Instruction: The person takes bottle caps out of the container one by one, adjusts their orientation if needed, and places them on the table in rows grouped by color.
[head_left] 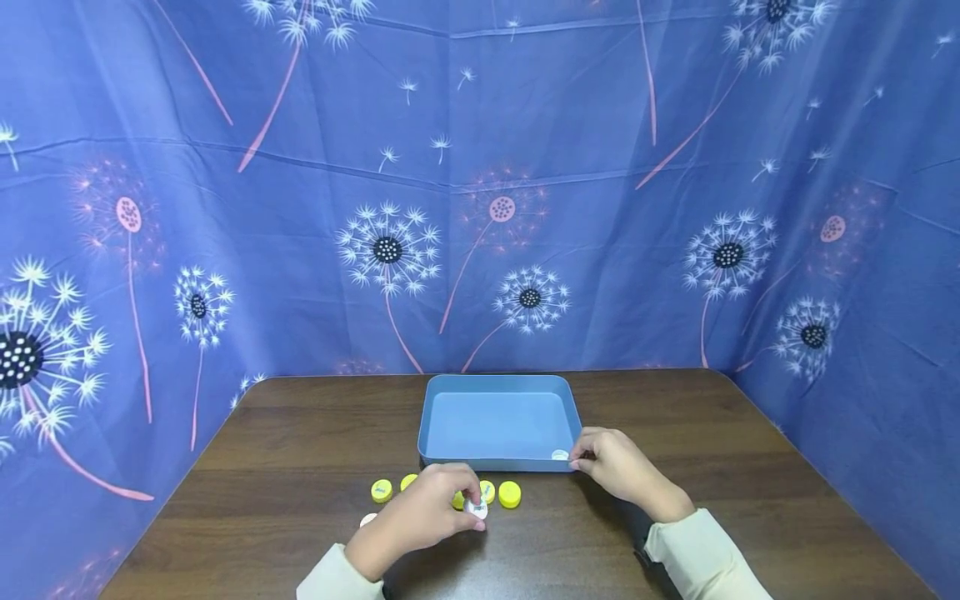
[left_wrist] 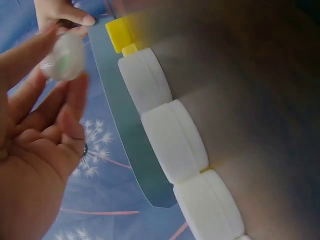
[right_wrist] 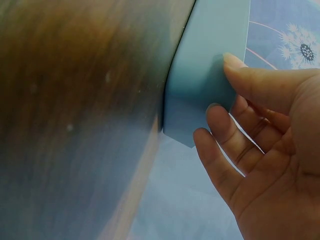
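A white bottle cap [head_left: 477, 508] with a printed top is pinched between the thumb and fingers of my left hand [head_left: 423, 512], raised in front of the yellow caps [head_left: 509, 494]. In the left wrist view that cap [left_wrist: 69, 57] looks blurred. My right hand [head_left: 618, 471] grips the front right corner of the blue tray [head_left: 495, 464], its thumb [right_wrist: 235, 65] against the outer wall. Just inside that corner lies another white cap [head_left: 560, 455]. White caps [left_wrist: 172, 142] stand in a row in the left wrist view; the left hand hides most of them from the head view.
Yellow caps, one at the left end [head_left: 381, 490], form a row before the tray on the brown wooden table [head_left: 300, 450]. A white cap [head_left: 367, 519] peeks out beside the left wrist. A blue dandelion-print cloth [head_left: 450, 167] hangs behind the table and along its sides.
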